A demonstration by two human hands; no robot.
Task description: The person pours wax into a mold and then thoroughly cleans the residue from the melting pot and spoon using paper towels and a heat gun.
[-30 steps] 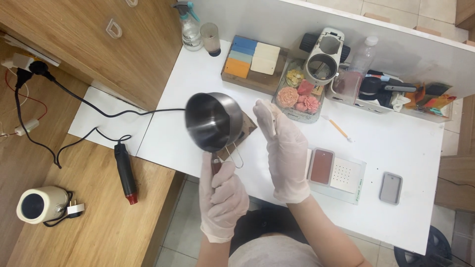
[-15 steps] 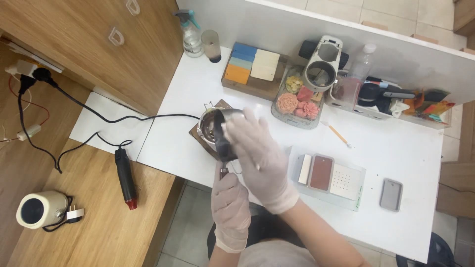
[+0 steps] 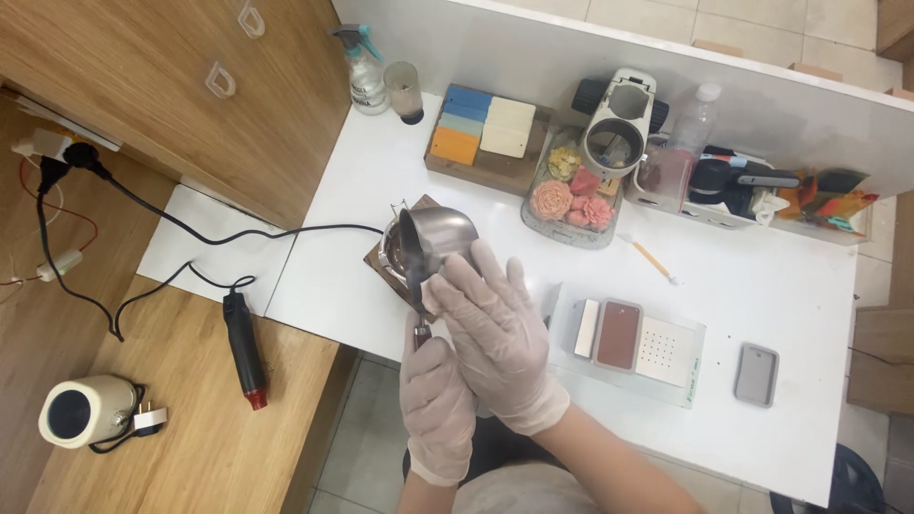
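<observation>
Left of centre we tilt the steel pitcher (image 3: 433, 243) over a small burner (image 3: 392, 255) on the white surface (image 3: 762, 314). Our left hand (image 3: 436, 405) has its fingers clamped on the handle; our right hand (image 3: 495, 328) rests flat, fingers apart, against the pitcher. The silicone mould (image 3: 619, 335), right of centre, looks partly filled.

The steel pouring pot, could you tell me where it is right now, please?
In the head view, the steel pouring pot sits left of centre on the white table, held by both gloved hands, just below the tray of coloured blocks.
</observation>
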